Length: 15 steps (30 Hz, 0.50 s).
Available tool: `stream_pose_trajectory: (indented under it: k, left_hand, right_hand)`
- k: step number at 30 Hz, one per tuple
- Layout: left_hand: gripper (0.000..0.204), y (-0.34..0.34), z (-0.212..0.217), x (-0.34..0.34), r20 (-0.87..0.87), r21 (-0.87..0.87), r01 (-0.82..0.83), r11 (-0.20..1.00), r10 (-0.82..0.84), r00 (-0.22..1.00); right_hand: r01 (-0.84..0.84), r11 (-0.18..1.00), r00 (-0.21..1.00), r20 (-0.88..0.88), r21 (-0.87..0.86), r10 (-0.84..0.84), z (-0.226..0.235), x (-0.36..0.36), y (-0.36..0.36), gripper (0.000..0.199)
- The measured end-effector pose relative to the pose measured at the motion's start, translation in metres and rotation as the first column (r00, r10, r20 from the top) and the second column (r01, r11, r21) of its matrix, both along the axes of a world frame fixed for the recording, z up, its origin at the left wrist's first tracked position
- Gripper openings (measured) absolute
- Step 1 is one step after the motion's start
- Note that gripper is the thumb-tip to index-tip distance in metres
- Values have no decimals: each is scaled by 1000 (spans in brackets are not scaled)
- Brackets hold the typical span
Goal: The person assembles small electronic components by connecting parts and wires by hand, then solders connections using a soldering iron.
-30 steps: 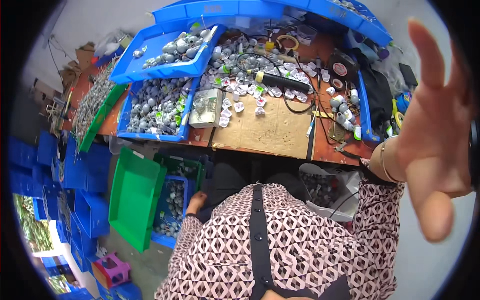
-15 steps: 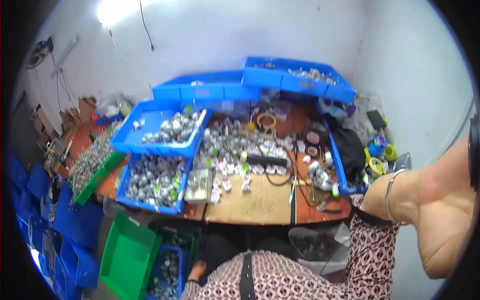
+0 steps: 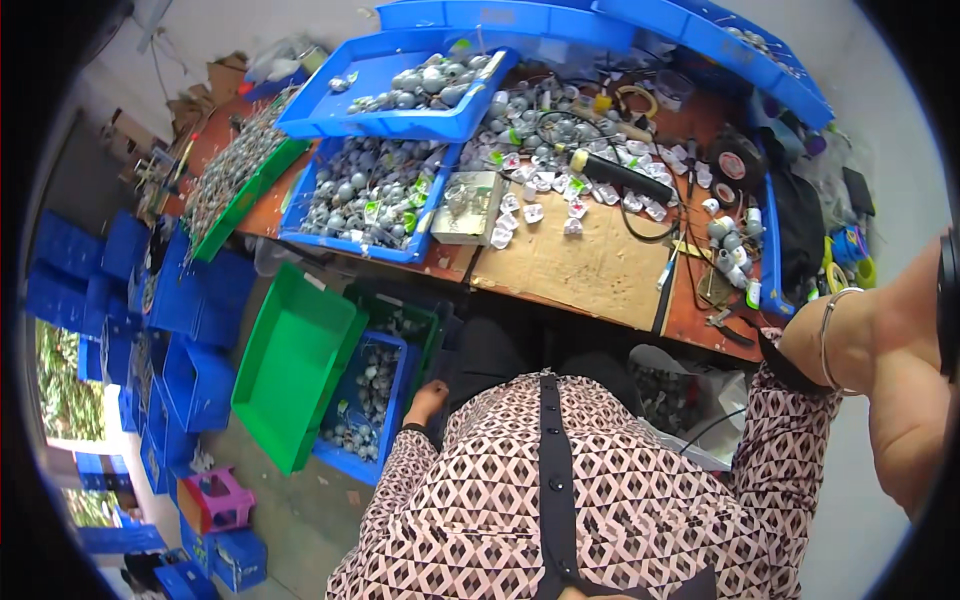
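My left hand (image 3: pixel 428 402) rests low beside my dark-trousered leg, next to a blue bin (image 3: pixel 408 365) holding grey bulb-shaped parts. It looks small here, its fingers laid loosely with no object visible in them. Close to the camera at the right edge, my right hand (image 3: pixel 905 410) is raised, a thin bangle at the wrist. Its fingers run out of the picture, so their pose is hidden. On the bench before me lies a sheet of cardboard (image 3: pixel 570 265), with small white parts (image 3: pixel 533 213) and a black-handled tool (image 3: pixel 625 177) along its far side.
Blue trays (image 3: pixel 400 122) of grey parts are stacked at the bench's left and back. A green tray (image 3: pixel 300 365) leans by the bins below. Pliers (image 3: pixel 733 330) and a tape roll (image 3: pixel 735 160) lie on the right. Blue crates (image 3: pixel 195 385) stand at far left.
The view has tilted downward, so the bench sits higher and more of my torso and the floor shows. My right hand stays raised at the right edge; my left hand still rests low.
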<state>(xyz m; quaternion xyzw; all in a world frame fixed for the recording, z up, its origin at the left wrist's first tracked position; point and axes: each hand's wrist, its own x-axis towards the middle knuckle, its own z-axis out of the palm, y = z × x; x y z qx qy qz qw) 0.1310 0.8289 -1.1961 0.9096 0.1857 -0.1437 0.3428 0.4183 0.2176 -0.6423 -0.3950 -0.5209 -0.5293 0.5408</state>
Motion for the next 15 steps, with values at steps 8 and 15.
stream_pose_trajectory:
  k: [8,15]
  left_hand:
    - [26,26,48,-21,18,129,-230,965,229,973]
    - [26,169,158,0,262,324,-299,898,219,940]
  right_hand:
    - [-128,892,846,-517,-433,-130,-96,-26,177,49]
    - [-471,606,476,-762,-642,-438,-265,-51,197,23]
